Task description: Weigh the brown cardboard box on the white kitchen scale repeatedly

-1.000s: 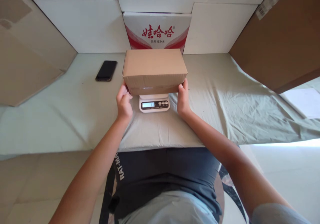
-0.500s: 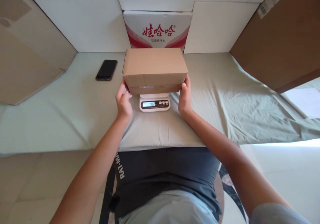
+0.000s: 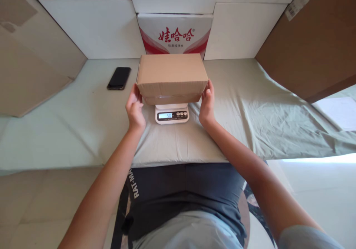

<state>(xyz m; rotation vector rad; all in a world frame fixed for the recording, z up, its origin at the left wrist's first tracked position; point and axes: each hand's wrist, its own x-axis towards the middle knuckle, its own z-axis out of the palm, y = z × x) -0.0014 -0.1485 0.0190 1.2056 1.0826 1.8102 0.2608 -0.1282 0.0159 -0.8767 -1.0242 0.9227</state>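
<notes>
A brown cardboard box [image 3: 172, 71] rests on a white digital kitchen scale [image 3: 172, 121], covering its platform. The lit display shows what looks like 50. My left hand [image 3: 135, 110] is beside the box's left end, fingers loosely bent and partly hidden behind its edge. At the right end, my right hand [image 3: 207, 106] has its thumb lifted off the cardboard and its fingers upright alongside. Neither hand grips the box; whether fingertips still brush its sides I cannot tell.
A black phone [image 3: 119, 78] lies left of the box on the green cloth [image 3: 91, 130]. Behind stands a white-and-red printed carton [image 3: 175, 30] among white panels. Large cardboard boxes flank the table at left [image 3: 39, 56] and right [image 3: 311, 45]. Some white paper [image 3: 339, 111] lies at far right.
Both hands have eased slightly outward from the box's ends, and the right thumb has come off it. The display reading has gone from about 46 to 50. The box stays in place.
</notes>
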